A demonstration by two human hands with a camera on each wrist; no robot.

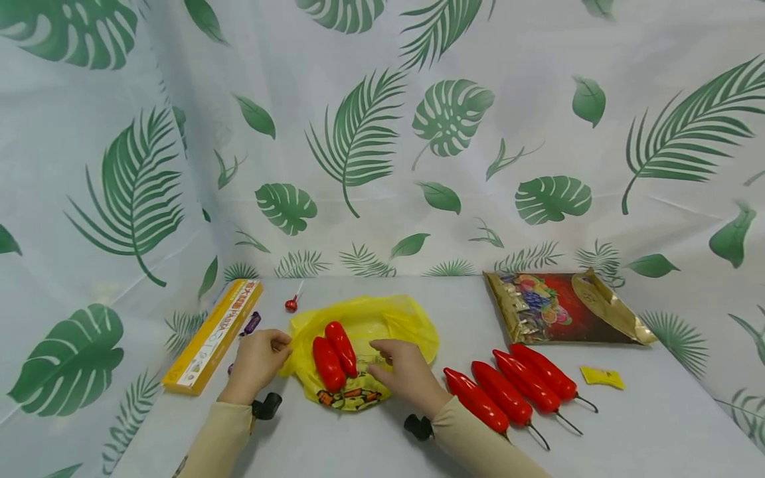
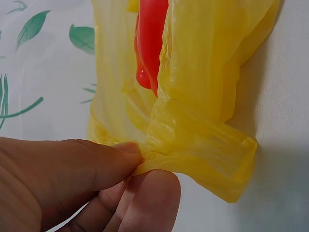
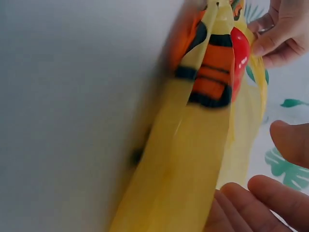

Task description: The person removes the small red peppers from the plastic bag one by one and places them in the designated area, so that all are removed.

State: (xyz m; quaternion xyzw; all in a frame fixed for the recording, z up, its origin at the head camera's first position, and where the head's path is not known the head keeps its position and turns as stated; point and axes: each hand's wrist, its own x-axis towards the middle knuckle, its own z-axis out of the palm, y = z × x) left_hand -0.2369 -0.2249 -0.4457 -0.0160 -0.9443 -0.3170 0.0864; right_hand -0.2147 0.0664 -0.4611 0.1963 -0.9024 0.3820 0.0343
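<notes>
Head view: your work looks partway along, with two red peppers [image 1: 328, 365] lying in the open yellow bag [image 1: 416, 322] and four loose peppers [image 1: 503, 393], seen only from here, beside it on the bench [image 1: 335, 443]. Your left grip [image 1: 257, 362] pinches the bag's gathered edge, a hold clear in the left wrist view but indistinct from above; your right grip [image 1: 409, 373] stands wide at the opposite side, holding nothing.

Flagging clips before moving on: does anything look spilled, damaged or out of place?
Nothing stands out: the yellow bag is crumpled, but the left hand pinches its edge, and the four red peppers to its right lie side by side.
</notes>
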